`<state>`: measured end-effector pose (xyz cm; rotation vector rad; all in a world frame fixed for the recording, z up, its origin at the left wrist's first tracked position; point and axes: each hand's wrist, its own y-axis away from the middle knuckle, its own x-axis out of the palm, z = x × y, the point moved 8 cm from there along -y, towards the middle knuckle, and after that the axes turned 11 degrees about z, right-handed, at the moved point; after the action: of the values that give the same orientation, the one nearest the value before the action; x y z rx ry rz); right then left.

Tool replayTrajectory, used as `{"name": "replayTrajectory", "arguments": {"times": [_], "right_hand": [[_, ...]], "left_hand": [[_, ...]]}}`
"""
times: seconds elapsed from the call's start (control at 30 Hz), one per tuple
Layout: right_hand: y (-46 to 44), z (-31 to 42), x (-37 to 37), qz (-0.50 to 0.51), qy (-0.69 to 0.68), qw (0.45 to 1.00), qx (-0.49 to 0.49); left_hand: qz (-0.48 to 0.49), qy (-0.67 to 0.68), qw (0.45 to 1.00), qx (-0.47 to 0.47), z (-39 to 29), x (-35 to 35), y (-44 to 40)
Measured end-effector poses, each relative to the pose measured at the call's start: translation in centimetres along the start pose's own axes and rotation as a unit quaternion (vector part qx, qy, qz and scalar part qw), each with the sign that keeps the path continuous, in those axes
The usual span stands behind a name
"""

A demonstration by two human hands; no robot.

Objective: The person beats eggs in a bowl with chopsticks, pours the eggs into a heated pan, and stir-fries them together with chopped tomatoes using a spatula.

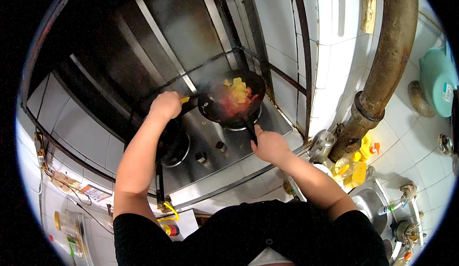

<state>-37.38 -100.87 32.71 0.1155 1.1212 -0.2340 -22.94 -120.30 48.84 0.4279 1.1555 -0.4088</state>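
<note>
A dark wok (pixel 210 110) sits tilted over the right burner of the gas stove. In it lie yellow pieces that look like scrambled egg (pixel 237 88) and red pieces that look like tomato (pixel 234 107), with steam rising. My right hand (pixel 268 145) is closed around the wok's black handle (pixel 250 127). At the wok's left side, my left hand (pixel 166 105) is closed on a thin cooking utensil (pixel 190 97) reaching toward the wok. Its working end is hard to make out, and a yellow patch shows beside my fingers.
The left burner (pixel 178 158) carries something dark, partly behind my left arm. Stove knobs (pixel 220 146) face me. A metal rail (pixel 282 72) runs around the stove. To the right are a thick pipe (pixel 387 41), yellow bottles (pixel 358 163) and a sink (pixel 370 204).
</note>
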Motion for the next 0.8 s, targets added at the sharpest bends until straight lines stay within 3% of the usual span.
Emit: {"name": "replayTrajectory", "arguments": {"times": [0.1, 0.13, 0.2, 0.3, 0.37, 0.47, 0.57, 0.67, 0.73, 0.8], "right_hand": [[0.2, 0.2, -0.2, -0.005, -0.005, 1.0, 0.011], [0.2, 0.2, -0.3, -0.016, -0.003, 1.0, 0.011], [0.1, 0.2, -0.2, -0.038, 0.001, 0.999, 0.013], [-0.1, 0.0, -0.7, -0.045, 0.019, 0.998, 0.031], [0.0, -0.4, -0.9, -0.054, 0.021, 0.998, 0.032], [0.4, -0.9, -1.3, -0.079, 0.029, 0.996, 0.02], [1.0, -1.2, -1.1, -0.084, 0.033, 0.996, 0.022], [1.1, -1.0, -1.7, -0.072, 0.045, 0.996, 0.039], [1.8, -0.6, -2.7, -0.096, 0.066, 0.992, 0.037], [1.8, -0.7, -2.9, -0.101, 0.062, 0.992, 0.031]], "left_hand": [[0.034, 0.002, 0.999, 0.0, 2.0, -0.2, -4.5], [0.131, 0.09, 0.986, -0.04, 2.8, -0.2, -4.9], [0.169, 0.147, 0.971, -0.079, 4.7, 0.6, -7.5], [0.301, 0.231, 0.92, -0.096, 9.4, 8.2, -14.5], [0.31, 0.332, 0.89, -0.048, 9.0, 13.0, -15.7], [0.251, 0.408, 0.877, 0.036, 4.0, 13.4, -12.0], [0.172, 0.397, 0.894, 0.112, 3.9, 12.9, -11.2], [-0.076, 0.199, 0.943, 0.256, 6.0, 9.0, -9.6], [-0.043, 0.16, 0.973, 0.16, 5.9, 3.8, -5.0], [-0.083, 0.109, 0.976, 0.17, 6.3, 3.8, -6.3]]}}
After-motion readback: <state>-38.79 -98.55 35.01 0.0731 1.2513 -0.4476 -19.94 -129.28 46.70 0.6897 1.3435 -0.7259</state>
